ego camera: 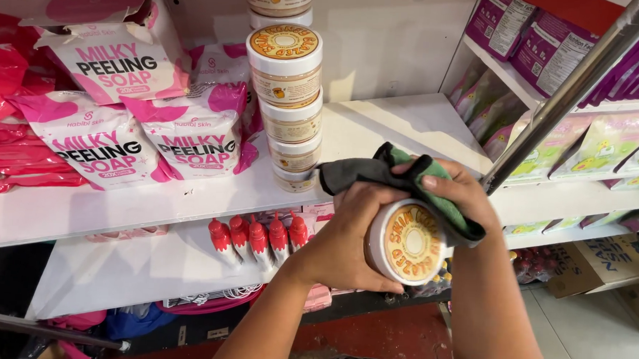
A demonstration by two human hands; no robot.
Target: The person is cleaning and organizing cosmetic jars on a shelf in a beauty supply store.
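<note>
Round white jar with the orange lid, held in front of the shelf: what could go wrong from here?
1. The left hand alone grips the round white jar with the orange lid, off the white shelf; wiping pressure could slip it free.
2. The dark and green cloth in the right hand trails near the tall stack of matching jars; a snag might topple them.

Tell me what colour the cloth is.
The cloth is green with a black edge, seen in the head view.
</note>
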